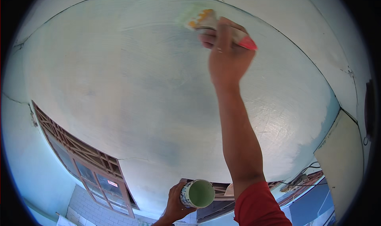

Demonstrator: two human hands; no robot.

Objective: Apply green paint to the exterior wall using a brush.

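My right hand (pixel 227 52) is raised high and closed around a paintbrush (pixel 208 22). The brush has a red-tipped handle and yellow and white paint stains, and its bristle end is against or very near the upper part of a pale painted wall (pixel 166 92). Streaks of thin whitish paint over blue-green show on that wall, with wet-looking green by the bristles. Low in the view, my left hand (pixel 176 203) grips a round paint container (pixel 198 193) from its left side. Its outside is spattered, and pale green shows inside.
A wooden-framed window (pixel 101 183) with a lattice vent is at the lower left. Cables (pixel 300 183) and a dark opening lie at the lower right, near a beige panel (pixel 342 145). The white ceiling (pixel 291 15) meets the wall above.
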